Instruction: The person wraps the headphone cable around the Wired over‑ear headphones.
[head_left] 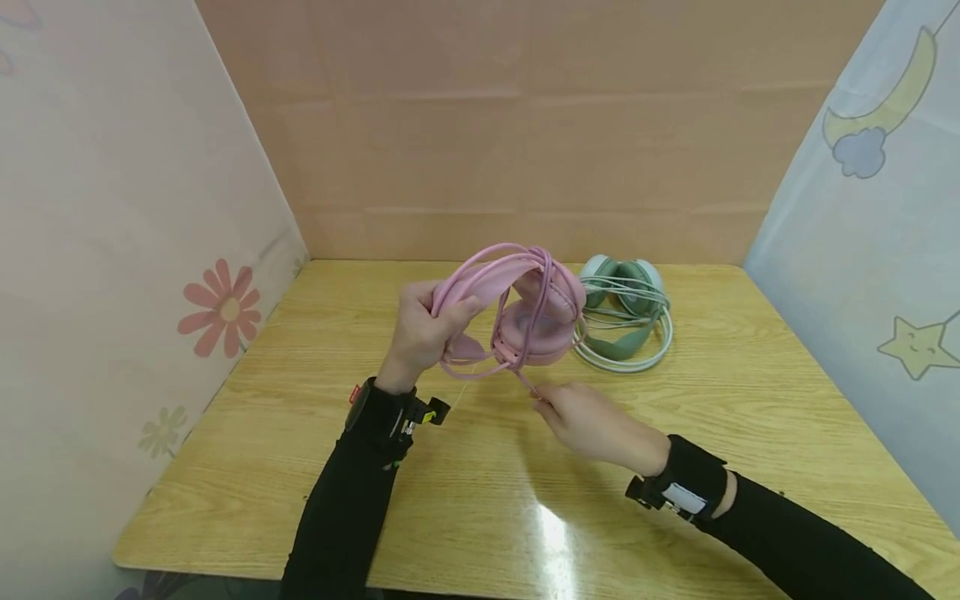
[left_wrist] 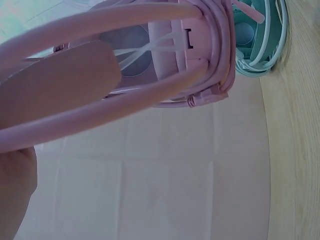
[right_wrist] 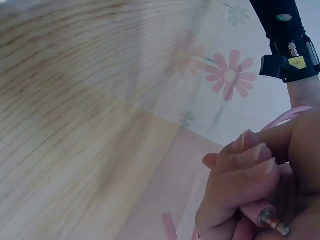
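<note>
Above the middle of the table, my left hand (head_left: pixel 423 329) grips a pair of pink headphones (head_left: pixel 542 331) by the headband. Several loops of pink cable (left_wrist: pixel 216 47) wrap around the ear cups and run along the headband. Below the cups, my right hand (head_left: pixel 592 421) holds the cable's free end, with curled fingers. In the right wrist view, a metal-tipped audio plug (right_wrist: pixel 265 216) shows beneath those fingers. The left hand's fingers are mostly out of sight in the left wrist view.
Green headphones (head_left: pixel 621 347) with a coiled pale cable lie on the wooden table (head_left: pixel 300 467), behind and right of the pink pair. A brown backdrop (head_left: pixel 525 125) stands at the table's far edge. Patterned sheets (head_left: pixel 112 250) hang on both sides.
</note>
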